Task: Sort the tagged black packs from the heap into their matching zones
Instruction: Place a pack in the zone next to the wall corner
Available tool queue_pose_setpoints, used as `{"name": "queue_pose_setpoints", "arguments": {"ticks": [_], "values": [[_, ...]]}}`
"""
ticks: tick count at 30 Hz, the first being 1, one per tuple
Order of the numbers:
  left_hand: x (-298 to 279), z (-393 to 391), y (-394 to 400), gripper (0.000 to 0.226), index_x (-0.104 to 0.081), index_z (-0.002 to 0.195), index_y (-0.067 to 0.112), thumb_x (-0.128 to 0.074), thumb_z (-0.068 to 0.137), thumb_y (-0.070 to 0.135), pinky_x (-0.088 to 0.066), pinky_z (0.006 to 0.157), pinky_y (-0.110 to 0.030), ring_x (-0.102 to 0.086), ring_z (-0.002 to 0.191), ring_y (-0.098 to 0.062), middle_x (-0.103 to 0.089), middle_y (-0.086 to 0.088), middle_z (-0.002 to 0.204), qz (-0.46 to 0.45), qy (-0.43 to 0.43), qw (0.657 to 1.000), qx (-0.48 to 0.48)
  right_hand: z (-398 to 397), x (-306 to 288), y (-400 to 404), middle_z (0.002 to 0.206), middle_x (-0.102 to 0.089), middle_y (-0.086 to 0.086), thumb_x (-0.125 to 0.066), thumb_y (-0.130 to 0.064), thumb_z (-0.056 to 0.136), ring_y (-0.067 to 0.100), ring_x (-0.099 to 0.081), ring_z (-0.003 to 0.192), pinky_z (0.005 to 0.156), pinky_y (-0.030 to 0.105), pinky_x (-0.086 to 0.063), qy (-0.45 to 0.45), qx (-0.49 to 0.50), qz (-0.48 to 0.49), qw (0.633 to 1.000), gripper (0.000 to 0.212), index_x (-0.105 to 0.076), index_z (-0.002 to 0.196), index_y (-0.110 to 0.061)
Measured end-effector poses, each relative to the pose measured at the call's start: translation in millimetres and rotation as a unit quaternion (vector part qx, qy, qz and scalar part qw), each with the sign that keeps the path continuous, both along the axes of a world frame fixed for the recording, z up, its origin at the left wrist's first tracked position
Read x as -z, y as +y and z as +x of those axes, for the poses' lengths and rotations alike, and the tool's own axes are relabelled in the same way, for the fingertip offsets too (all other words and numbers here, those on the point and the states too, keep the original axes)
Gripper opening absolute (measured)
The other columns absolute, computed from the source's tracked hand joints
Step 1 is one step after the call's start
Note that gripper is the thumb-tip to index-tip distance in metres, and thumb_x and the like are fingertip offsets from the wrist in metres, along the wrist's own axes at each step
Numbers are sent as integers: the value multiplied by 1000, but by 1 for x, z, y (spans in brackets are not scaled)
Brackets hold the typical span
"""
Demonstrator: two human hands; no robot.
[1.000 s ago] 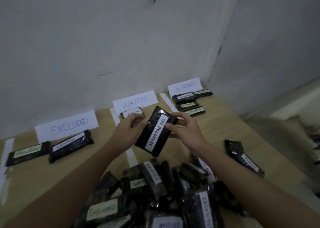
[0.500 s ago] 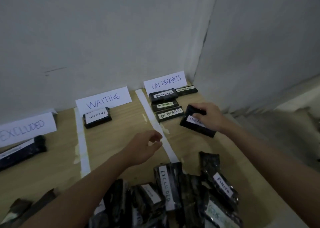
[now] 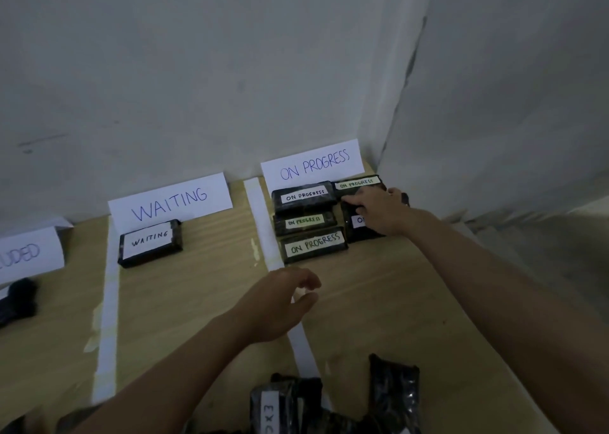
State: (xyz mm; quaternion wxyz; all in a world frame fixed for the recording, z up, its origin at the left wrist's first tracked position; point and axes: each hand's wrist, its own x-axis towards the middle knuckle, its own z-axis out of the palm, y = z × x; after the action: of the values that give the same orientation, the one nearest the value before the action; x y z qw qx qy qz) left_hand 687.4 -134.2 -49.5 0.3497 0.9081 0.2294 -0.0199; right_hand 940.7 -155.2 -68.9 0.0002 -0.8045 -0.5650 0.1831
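Since a moment ago our right hand [image 3: 379, 211] has set its pack [image 3: 362, 227] into the ON PROGRESS zone [image 3: 313, 165], grip seemingly still grasping it; left hand [image 3: 280, 302] released; heap [image 3: 333, 404] remains.

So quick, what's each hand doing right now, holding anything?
Left hand: open, loosely curled above the table, holding nothing.
Right hand: on the black pack in the ON PROGRESS zone; whether it grips or just presses cannot be told.
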Motion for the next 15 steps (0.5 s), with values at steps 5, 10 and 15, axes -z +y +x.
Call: {"name": "queue_pose_setpoints", "arguments": {"ticks": [5,10,15], "values": [[9,7,2,26,-57,118,19,-48,95,25,-42,92,-22,-53,108,-8,-59,4,119,-6,-9,1000,-9,-2,30,-20,114,-57,17,-60,-4,83,37,-55,105,87,50,-46,-84,27,227,970,30,-63,113,-5],[16,5,2,24,-58,116,20,-48,95,25,-42,89,-18,-54,105,-7,-60,6,115,-7,-7,1000,-13,-24,56,-47,109,-62,19,-41,-28,86,36,-60,99,83,45,-48,-105,117,253,955,38,-67,104,-7],[18,3,2,23,-60,113,18,-50,94,24,-41,88,-17,-54,104,-7,-60,5,114,-8,-15,1000,-20,-17,59,-36,109,-63,21,-37,-27,88,37,-61,101,86,48,-48,-87,83,231,965,42,-66,107,-4]]}}
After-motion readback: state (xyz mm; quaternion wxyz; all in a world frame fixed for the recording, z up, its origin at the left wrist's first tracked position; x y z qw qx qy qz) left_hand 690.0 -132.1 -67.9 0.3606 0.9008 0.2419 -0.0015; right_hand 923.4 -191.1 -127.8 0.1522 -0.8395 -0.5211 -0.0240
